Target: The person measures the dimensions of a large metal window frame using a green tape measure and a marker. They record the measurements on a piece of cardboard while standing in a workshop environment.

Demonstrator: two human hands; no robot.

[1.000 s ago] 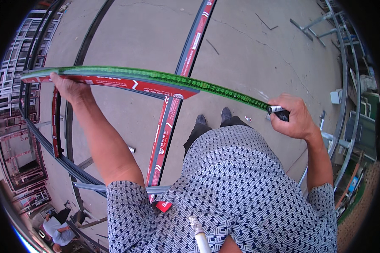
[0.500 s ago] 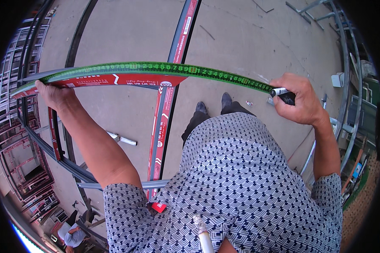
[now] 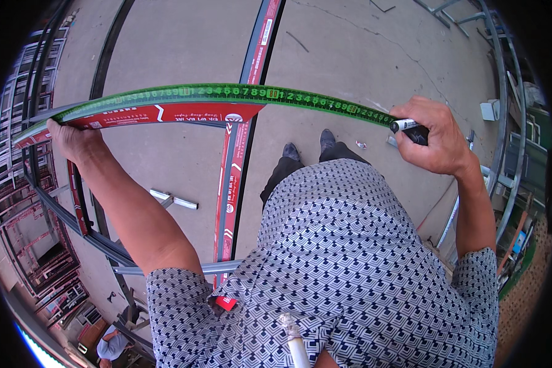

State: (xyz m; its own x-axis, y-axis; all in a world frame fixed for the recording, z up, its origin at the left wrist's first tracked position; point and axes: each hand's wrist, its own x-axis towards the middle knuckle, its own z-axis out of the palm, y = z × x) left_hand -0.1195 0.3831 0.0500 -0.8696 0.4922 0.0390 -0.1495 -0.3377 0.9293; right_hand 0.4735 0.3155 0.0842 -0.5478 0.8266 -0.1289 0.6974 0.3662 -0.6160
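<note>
A green tape measure blade (image 3: 227, 93) stretches from far left to right in an upward arc, over a metal bar (image 3: 190, 115) faced with red printed film. At the left end my left hand (image 3: 76, 142) is closed round the bar, with its thumb by the blade; its other fingers are partly hidden. My right hand (image 3: 438, 136) is closed round the dark tape case, mostly hidden in the palm. A white and black marker pen (image 3: 406, 125) sticks out of the same grip. Right of the bar's end, the blade spans open air.
A long red-filmed bar (image 3: 230, 184) crosses under the tape, joined to a dark frame (image 3: 104, 61). Stacked frames (image 3: 40, 245) stand at left, near another person (image 3: 111, 345). Metal rails (image 3: 514, 135) curve along the right. A cigarette (image 3: 297, 346) juts in at the bottom.
The blade and bar appear slightly higher and farther left in the picture, as the view has shifted a little. Both hands keep their holds.
</note>
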